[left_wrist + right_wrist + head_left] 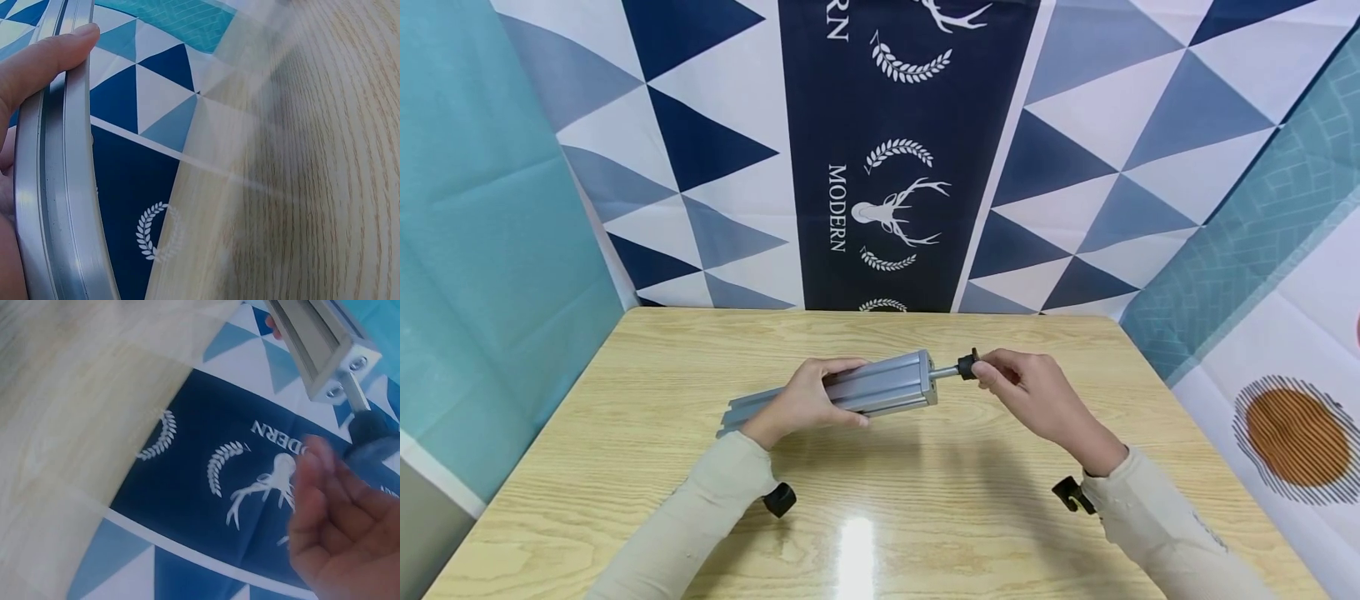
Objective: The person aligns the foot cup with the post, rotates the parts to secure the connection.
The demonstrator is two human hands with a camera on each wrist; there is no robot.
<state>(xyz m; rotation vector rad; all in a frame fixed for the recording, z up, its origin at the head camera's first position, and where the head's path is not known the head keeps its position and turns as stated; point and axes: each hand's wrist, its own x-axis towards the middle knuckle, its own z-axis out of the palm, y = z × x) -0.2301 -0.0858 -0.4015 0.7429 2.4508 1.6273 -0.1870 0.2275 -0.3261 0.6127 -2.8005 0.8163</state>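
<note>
A grey aluminium profile (880, 385) with long slots is held above the wooden table, slanting up to the right. My left hand (805, 396) grips it around the middle, with the thumb along its near side; the left wrist view shows a fingertip lying over the slotted profile (69, 156). From the profile's right end face sticks a metal rod carrying a black levelling foot (967, 365). My right hand (1030, 392) has thumb and fingers at the edge of this foot, pinching it. In the right wrist view the fingers are curled close beside the blurred levelling foot (369, 428).
The light wooden table (925, 533) carries a bright glare near its front. A patterned cloth (880, 167) hangs behind it, with a teal cloth (482, 208) on the left and a printed cloth (1262, 400) on the right.
</note>
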